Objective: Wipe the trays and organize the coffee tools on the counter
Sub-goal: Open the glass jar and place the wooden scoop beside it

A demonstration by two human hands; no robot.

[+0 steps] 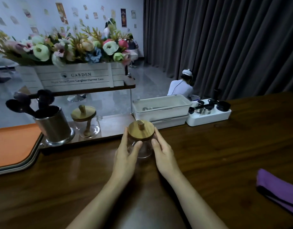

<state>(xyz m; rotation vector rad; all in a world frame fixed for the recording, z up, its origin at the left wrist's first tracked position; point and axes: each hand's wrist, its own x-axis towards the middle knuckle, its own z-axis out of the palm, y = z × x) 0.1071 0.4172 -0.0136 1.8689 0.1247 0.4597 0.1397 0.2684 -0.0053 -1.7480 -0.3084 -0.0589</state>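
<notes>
A clear glass jar (142,150) with a round wooden lid (141,131) stands on the dark wooden counter (208,154), just in front of a low wooden tray (109,129). My left hand (126,156) cups its left side and my right hand (164,154) cups its right side, fingers touching the glass. On the tray stand a second glass jar (87,124) with a wooden lid and a steel cup (54,126) holding black brushes. An orange tray (13,146) lies at the far left.
White bins (160,107) sit stacked behind the jar, beside a white holder (210,113) with black and steel coffee tools. A purple cloth (277,187) lies at the right edge. A flower box (73,78) rests on a raised shelf. People are in the background.
</notes>
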